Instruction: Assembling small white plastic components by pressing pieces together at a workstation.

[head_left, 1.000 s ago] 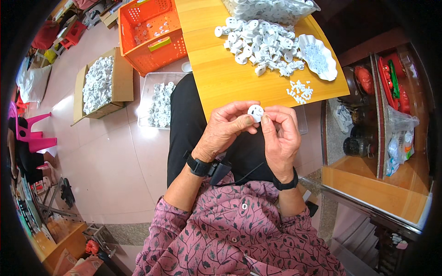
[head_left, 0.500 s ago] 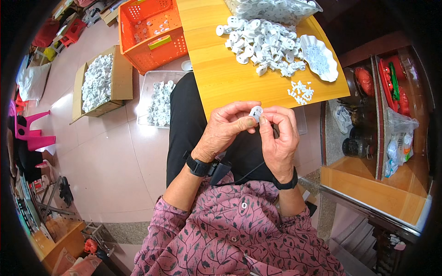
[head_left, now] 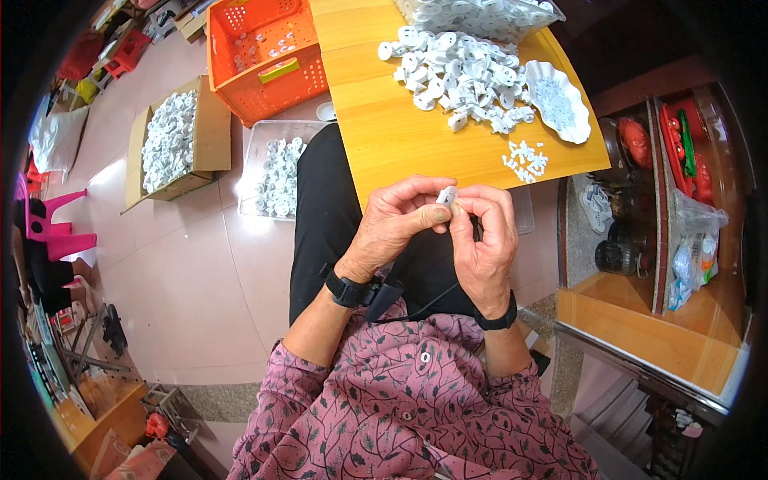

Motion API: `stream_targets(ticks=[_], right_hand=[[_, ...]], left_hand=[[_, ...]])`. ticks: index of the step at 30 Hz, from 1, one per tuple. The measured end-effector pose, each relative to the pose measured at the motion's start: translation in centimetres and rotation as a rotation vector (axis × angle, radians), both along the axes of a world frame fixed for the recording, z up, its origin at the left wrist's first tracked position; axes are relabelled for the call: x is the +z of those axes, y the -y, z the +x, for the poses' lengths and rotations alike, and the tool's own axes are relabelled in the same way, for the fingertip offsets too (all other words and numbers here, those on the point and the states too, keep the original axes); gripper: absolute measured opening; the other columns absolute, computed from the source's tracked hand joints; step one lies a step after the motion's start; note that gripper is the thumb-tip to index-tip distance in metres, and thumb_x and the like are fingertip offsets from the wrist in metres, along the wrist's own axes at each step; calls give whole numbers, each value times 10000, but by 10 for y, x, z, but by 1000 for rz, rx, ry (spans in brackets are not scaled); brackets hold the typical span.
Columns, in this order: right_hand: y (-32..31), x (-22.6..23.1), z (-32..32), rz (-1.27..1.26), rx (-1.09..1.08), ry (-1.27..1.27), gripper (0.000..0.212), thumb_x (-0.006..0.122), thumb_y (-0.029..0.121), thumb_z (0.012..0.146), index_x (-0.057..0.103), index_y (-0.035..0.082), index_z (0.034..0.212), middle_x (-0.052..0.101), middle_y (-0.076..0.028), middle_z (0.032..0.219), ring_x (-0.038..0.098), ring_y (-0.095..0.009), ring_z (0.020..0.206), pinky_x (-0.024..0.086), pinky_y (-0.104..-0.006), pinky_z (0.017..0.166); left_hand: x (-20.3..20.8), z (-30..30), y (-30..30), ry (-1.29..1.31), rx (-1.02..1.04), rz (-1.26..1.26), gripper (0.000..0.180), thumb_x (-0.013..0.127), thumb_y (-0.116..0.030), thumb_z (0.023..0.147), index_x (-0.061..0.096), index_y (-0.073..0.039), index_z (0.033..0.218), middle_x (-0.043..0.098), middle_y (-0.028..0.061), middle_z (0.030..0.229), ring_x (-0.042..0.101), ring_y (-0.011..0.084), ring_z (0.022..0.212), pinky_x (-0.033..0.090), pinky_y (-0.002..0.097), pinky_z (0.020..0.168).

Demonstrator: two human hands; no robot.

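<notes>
Above my lap, just off the near edge of the yellow wooden table (head_left: 360, 104), a small white round plastic part (head_left: 447, 194) is pinched between both hands. My left hand (head_left: 398, 218) grips it with thumb and forefinger. My right hand (head_left: 486, 232) is closed against its right side, thumb and fingertips together; any smaller piece in them is hidden. On the table lie a heap of similar white plastic parts (head_left: 460, 76), a little pile of tiny white pegs (head_left: 525, 161), and a white scalloped dish (head_left: 578, 124) of small clear pieces.
A clear bin (head_left: 552, 10) of white parts stands at the table's far end. Left of the table are an orange crate (head_left: 268, 94), a cardboard box (head_left: 210, 132) and a clear tray (head_left: 250, 180), both with white parts. A wooden shelf unit (head_left: 656, 320) stands at the right.
The white part has turned between my fingers, so its face shows more edge-on. My hands stay in nearly the same place.
</notes>
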State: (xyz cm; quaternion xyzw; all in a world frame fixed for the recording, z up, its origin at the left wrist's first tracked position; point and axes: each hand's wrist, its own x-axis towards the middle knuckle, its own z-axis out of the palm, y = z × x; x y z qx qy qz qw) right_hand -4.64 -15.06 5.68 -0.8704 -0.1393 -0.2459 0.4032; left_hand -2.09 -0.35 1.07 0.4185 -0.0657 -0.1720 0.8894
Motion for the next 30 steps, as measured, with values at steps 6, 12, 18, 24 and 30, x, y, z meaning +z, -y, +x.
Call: stream_targets(ticks=[6,12,18,24,30], right_hand=[[6,0,2,34,47,-91,118,673,-4,889,611,4,989,621,-134,1027,661,-255,835,539,-336,702],[3,-4,2,244,75,-161,96,661,-6,904,614,-6,988,646,-118,1020,666,-194,823,547,-290,691],[3,0,3,105,58,-153,91,657,-6,903,599,1,973,634,-127,1030,663,-209,819,551,-305,684],[0,-2,5,18,58,-77,106,625,-26,904,564,3,985,589,-143,1029,647,-238,788,545,-330,658],[-2,-7,6,-4,39,-31,115,623,-18,902,551,6,987,570,-151,1020,630,-265,776,535,-353,644]], left_hand=[[-4,1,-1,0,-10,-10,354,689,-33,909,625,40,1249,679,78,1016,628,126,802,548,252,734],[-8,3,-2,-101,-12,-132,349,674,-89,941,620,35,1263,680,90,1025,637,131,808,552,247,712],[-9,3,-2,-96,-16,-124,349,673,-95,943,620,33,1263,681,91,1040,637,134,823,555,251,716],[-11,3,-1,-70,-7,-73,354,681,-52,926,615,37,1263,682,93,1044,641,130,804,560,245,719],[-8,2,0,-60,18,-41,356,687,-28,914,616,44,1255,683,94,1028,641,125,789,561,244,729]])
